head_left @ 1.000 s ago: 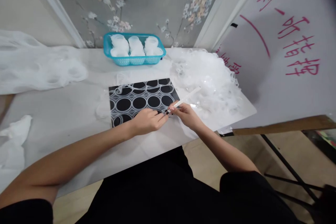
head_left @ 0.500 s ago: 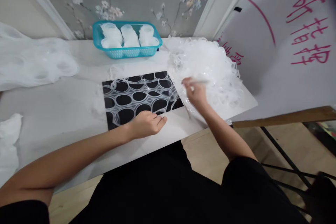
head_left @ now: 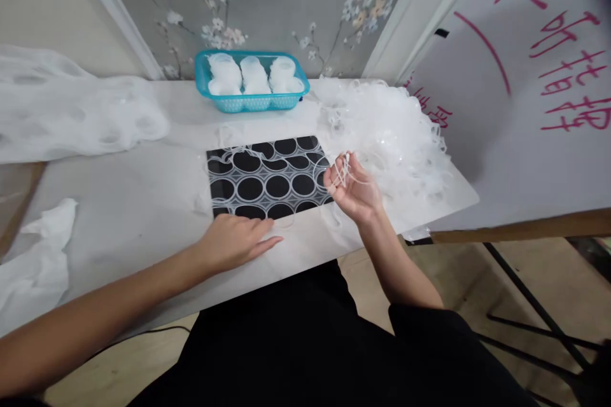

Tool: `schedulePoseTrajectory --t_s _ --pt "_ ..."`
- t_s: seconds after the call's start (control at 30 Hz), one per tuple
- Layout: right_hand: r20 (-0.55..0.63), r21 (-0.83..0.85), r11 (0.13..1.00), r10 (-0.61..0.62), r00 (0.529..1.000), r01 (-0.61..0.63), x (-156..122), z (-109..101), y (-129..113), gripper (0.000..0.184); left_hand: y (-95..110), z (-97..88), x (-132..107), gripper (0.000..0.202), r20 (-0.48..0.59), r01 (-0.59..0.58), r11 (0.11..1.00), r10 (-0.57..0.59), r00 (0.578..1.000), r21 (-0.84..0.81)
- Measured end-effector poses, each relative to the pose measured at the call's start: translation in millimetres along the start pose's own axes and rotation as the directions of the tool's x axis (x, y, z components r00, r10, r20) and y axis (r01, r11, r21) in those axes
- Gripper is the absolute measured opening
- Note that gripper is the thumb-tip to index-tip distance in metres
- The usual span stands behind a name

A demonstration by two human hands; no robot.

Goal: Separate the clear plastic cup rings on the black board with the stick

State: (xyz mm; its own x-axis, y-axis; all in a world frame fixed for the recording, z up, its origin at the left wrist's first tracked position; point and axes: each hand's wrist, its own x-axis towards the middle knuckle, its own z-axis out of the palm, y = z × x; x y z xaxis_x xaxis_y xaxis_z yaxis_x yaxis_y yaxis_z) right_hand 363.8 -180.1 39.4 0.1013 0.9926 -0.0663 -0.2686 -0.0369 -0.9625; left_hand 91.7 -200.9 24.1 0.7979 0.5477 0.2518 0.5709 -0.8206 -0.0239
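A black rectangular board (head_left: 251,189) lies on the table, covered by a translucent sheet (head_left: 267,175) patterned with rows of ring outlines. My left hand (head_left: 241,241) rests at the board's front edge, fingers stretched out and holding nothing. Beyond the board's right side, my right hand (head_left: 356,194) is raised with its palm turned up. Its curled fingers hold several thin, translucent white rings (head_left: 342,172), which loop out past the fingertips. Loose strands (head_left: 238,154) lie along the board's back left edge.
A blue plastic basket (head_left: 258,103) with stacks of white rings (head_left: 255,74) stands at the back. To the right is a large heap of translucent rings (head_left: 386,124). White sheeting (head_left: 86,114) lies at left, with crumpled white material (head_left: 45,261) nearer. A whiteboard (head_left: 525,165) borders the table.
My left hand has shifted left and its fingers have uncurled. The right hand has turned palm up beside the board, with thin rings now showing in its fingers. The camera view has shifted slightly.
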Motion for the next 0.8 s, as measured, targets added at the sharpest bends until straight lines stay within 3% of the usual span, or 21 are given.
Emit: schedulePoseTrajectory --t_s 0.13,0.23,0.33,0.4,0.5,0.57,0.6,0.67,0.73,0.8 --pt "0.025 0.044 0.998 -0.057 0.998 0.055 0 26 0 0.028 -25 0.9 -28 0.042 0.192 0.150 0.988 -0.156 0.969 0.044" --pt "0.063 -0.001 1.000 0.007 0.998 -0.007 4 45 2 0.028 -30 2.4 -37 0.043 0.196 0.158 0.987 -0.159 0.968 0.022" --pt "0.154 -0.090 0.994 0.075 0.985 -0.062 9 57 6 0.022 -31 0.9 -43 0.049 0.117 0.123 0.992 -0.122 0.986 -0.006" --pt "0.264 -0.261 0.965 0.092 0.960 -0.021 13 60 6 0.021 -33 -2.4 -47 0.054 0.021 0.090 0.996 -0.089 0.996 -0.023" --pt "0.364 -0.594 0.790 0.095 0.927 0.152 23 61 -3 0.021 -37 -8.9 -53 0.055 -0.120 0.039 0.998 -0.043 0.992 -0.039" --pt "0.358 -0.715 0.663 0.072 0.931 0.223 28 62 -12 0.020 -39 -11.8 -57 0.052 -0.175 -0.003 0.999 -0.003 0.985 -0.039" --pt "0.347 -0.724 0.651 0.060 0.936 0.227 30 64 -15 0.020 -39 -12.4 -58 0.051 -0.191 -0.020 0.999 0.014 0.982 -0.029" --pt "0.341 -0.644 0.743 0.063 0.938 0.184 32 70 -18 0.019 -38 -11.7 -59 0.048 -0.204 -0.015 1.000 0.016 0.979 0.008" --pt "0.341 -0.465 0.880 0.078 0.937 0.096 29 77 -14 0.019 -36 -9.5 -60 0.043 -0.190 0.041 0.998 -0.031 0.981 0.053" --pt "0.338 -0.288 0.958 0.093 0.936 0.009 26 85 -4 0.015 -33 -7.1 -61 0.040 -0.165 0.120 0.988 -0.104 0.981 0.092"
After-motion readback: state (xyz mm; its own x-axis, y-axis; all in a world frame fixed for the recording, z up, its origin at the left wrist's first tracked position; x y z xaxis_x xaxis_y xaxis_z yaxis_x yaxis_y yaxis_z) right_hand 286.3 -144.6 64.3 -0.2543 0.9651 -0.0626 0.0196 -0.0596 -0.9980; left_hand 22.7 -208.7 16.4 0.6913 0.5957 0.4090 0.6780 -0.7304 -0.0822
